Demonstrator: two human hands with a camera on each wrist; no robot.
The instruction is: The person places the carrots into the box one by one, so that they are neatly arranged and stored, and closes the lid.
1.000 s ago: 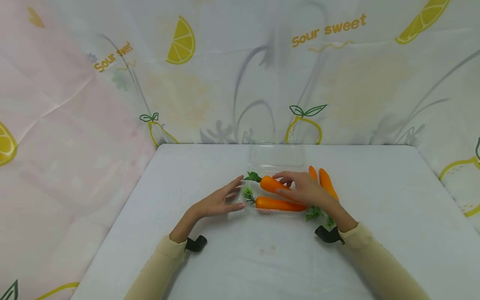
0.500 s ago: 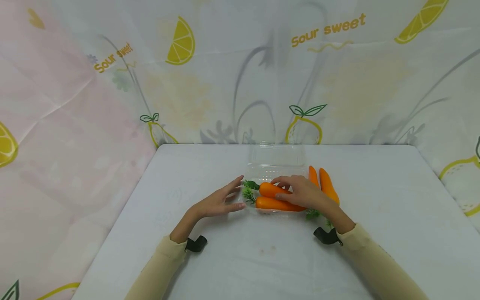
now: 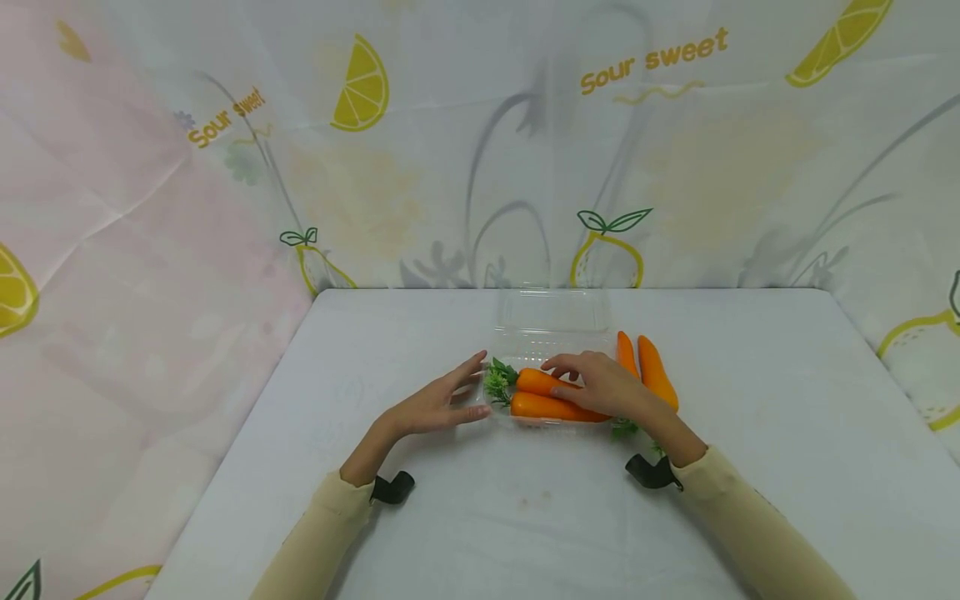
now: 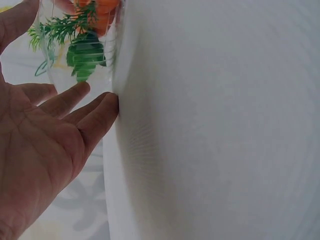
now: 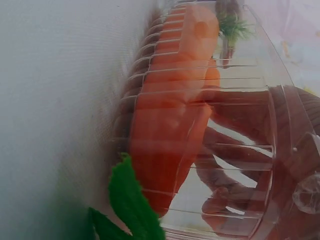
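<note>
At the frame's centre, the clear box (image 3: 551, 312) is best steadied by the left hand (image 3: 435, 406), fingers spread beside its left end, while the right hand (image 3: 607, 383), curled round the upper carrot (image 3: 535, 382) inside, should settle it gently along the lower carrot (image 3: 551, 407). Both look smooth and bright orange, green leaves (image 3: 497, 382) pointing left.

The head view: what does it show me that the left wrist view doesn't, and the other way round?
Only the head view shows the beige sleeves, two carrots lying beside the clear plastic box, and the "Sour sweet" lettering on the backdrop.
Only the left wrist view shows the palm of the left hand.
Both show that hand, the box, the green leafy tops and orange carrot inside it, and the white tabletop.
</note>
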